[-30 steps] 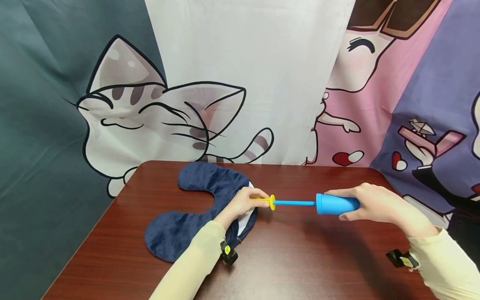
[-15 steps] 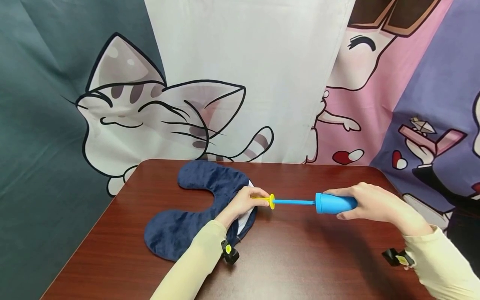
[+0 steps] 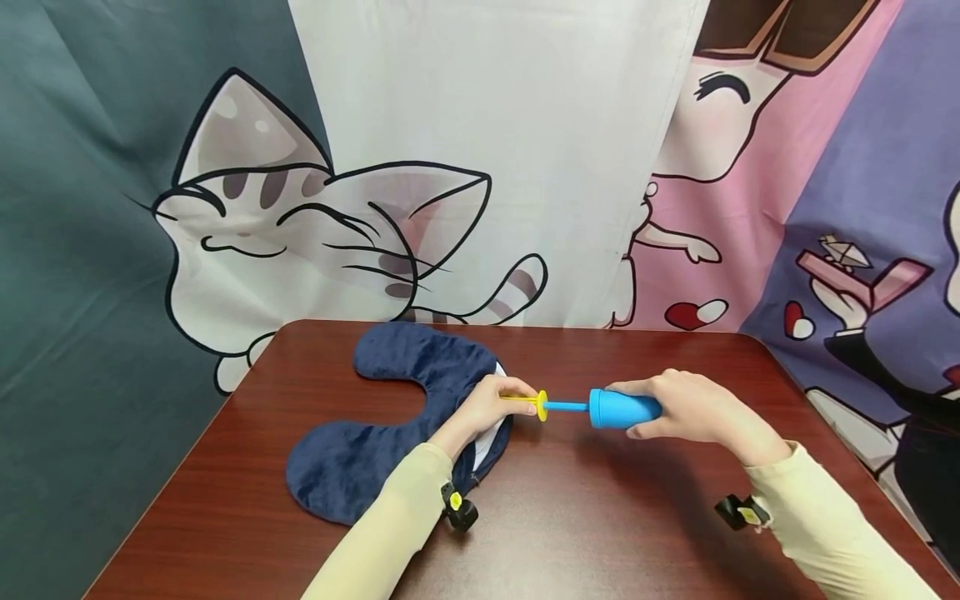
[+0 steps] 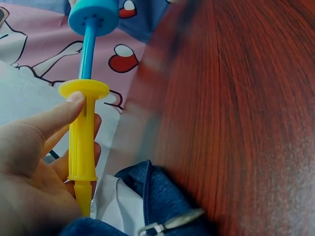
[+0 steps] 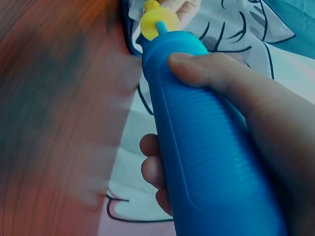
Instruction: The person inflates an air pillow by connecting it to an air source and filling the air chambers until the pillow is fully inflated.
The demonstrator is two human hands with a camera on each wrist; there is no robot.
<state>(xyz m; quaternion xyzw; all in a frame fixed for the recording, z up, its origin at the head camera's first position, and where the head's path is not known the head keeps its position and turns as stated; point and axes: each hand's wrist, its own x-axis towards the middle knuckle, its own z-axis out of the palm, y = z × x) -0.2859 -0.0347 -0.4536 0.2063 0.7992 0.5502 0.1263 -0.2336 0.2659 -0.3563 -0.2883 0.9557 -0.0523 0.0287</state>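
A hand pump with a blue barrel (image 3: 624, 410), a blue rod (image 3: 566, 407) and a yellow nozzle end (image 4: 82, 142) lies level between both hands. My right hand (image 3: 693, 408) grips the barrel, thumb along its ribbed side in the right wrist view. With thumb and fingers, my left hand (image 3: 486, 404) holds the yellow part just below its round flange (image 4: 83, 89). The nozzle's tip reaches the white lining (image 4: 118, 201) at the unzipped side of a navy U-shaped neck pillow (image 3: 390, 458). Where the tip ends is hidden.
The pillow lies on a reddish-brown wooden table (image 3: 570, 533). A metal zipper pull (image 4: 182, 220) hangs at the pillow's opening. Behind the table hangs a cartoon-printed cloth (image 3: 510, 125). A small camera is strapped to each wrist.
My right hand has moved left with the blue barrel, so less of the rod shows. My left hand and the pillow have stayed nearly in place.
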